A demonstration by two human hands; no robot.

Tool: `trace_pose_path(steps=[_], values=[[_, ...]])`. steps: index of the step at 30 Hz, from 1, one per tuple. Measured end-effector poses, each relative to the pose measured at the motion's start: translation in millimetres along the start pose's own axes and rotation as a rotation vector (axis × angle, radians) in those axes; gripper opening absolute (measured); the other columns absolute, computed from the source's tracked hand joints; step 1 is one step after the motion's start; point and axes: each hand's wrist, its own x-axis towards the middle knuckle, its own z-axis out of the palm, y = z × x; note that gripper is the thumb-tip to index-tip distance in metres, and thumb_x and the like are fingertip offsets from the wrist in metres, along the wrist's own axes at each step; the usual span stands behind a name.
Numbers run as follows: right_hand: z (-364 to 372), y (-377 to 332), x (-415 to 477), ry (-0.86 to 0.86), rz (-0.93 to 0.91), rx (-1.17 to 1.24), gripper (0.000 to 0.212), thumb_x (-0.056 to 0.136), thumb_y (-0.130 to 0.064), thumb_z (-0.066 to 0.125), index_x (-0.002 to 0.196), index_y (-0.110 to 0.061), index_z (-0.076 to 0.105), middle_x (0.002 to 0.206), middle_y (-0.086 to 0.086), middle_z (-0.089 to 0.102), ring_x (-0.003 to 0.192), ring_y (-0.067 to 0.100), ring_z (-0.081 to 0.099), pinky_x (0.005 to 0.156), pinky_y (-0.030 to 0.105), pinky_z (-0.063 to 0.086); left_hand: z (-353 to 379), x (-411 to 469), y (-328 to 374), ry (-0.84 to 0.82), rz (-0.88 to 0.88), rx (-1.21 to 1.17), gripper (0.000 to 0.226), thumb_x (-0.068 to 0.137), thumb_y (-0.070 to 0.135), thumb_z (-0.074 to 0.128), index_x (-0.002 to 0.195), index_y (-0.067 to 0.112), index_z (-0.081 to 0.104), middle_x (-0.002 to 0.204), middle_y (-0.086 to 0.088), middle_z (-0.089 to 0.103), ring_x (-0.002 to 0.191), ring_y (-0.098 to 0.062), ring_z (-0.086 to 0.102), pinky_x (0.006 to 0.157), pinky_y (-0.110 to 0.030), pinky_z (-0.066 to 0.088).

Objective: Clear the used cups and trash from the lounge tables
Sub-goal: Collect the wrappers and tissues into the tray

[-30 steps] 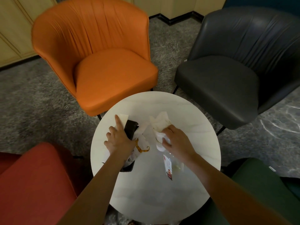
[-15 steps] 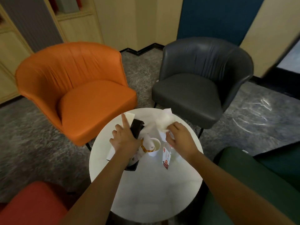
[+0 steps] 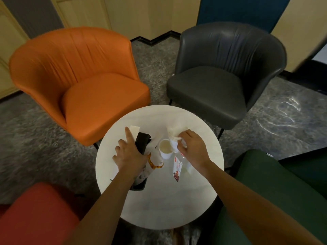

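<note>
Round white bench (image 3: 159, 206) carries the trash cluster. Left hand (image 3: 130, 156) lies flat, fingers spread, pressing the black wrapper (image 3: 141, 142), its long axis running away from the person. Right hand (image 3: 192, 147) pinches crumpled white cups (image 3: 174, 137), probably nested. Open cup (image 3: 165, 149) stands between the hands, nearer the right; sachet (image 3: 177, 168) just beside.

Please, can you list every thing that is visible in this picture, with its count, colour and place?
Round white marble-look table: one, centre.
Orange leather armchair: one, far left.
Dark grey leather armchair: one, far right.
Red seat: one, near left.
Green seat: one, near right.
White paper cup: one, open, upright, mid-table.
Crumpled white tissue: one bunch, under the right hand.
Black wrapper: one, beside the left hand.
White bag with orange print: one, below the left hand.
Red-and-white sachet: one, flat near the right wrist.
Left hand: pressing the trash.
Right hand: gripping the tissue.
</note>
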Motion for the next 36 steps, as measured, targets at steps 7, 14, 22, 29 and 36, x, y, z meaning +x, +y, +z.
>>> trace_pose_path(steps=[7,14,22,29,36], values=[[21,11,16,-0.011,-0.085,-0.047,0.013,0.07,-0.011,0.077,0.08,-0.008,0.07,0.073,0.008,0.071,0.059,0.023,0.062,0.058,0.028,0.052,11,12,-1,-0.022,-0.073,-0.029,0.109,0.074,0.045,0.069,0.145,0.022,-0.01,0.126,-0.015,0.04,0.115,-0.033,0.042,0.091,-0.049,0.039],[36,13,28,-0.051,-0.108,-0.026,0.012,0.063,-0.01,0.081,0.07,-0.011,0.071,0.068,0.007,0.07,0.056,0.027,0.06,0.054,0.031,0.05,15,26,-2,-0.018,-0.118,-0.039,0.107,0.075,0.044,0.067,0.145,0.023,-0.01,0.127,-0.016,0.038,0.117,-0.035,0.04,0.091,-0.049,0.039],[50,8,49,-0.247,-0.148,-0.237,0.013,0.082,-0.024,0.064,0.086,-0.015,0.072,0.074,0.004,0.064,0.062,0.016,0.041,0.064,0.026,0.023,19,38,-2,-0.033,-0.143,-0.043,0.109,0.073,0.045,0.07,0.145,0.024,-0.01,0.13,-0.015,0.037,0.119,-0.034,0.039,0.094,-0.051,0.037],[56,5,57,-0.333,-0.107,-0.265,0.012,0.083,-0.026,0.062,0.087,-0.02,0.07,0.087,0.0,0.064,0.07,0.014,0.043,0.067,0.026,0.025,20,46,-1,-0.024,-0.124,-0.047,0.109,0.073,0.043,0.069,0.145,0.023,-0.01,0.125,-0.015,0.039,0.115,-0.034,0.041,0.09,-0.049,0.038],[42,12,54,-0.335,-0.103,-0.144,0.014,0.083,-0.02,0.064,0.089,-0.008,0.067,0.086,0.008,0.063,0.079,0.022,0.057,0.073,0.027,0.043,26,49,-2,-0.029,-0.106,-0.03,0.107,0.074,0.045,0.068,0.145,0.023,-0.01,0.123,-0.015,0.04,0.114,-0.034,0.042,0.089,-0.048,0.04]])
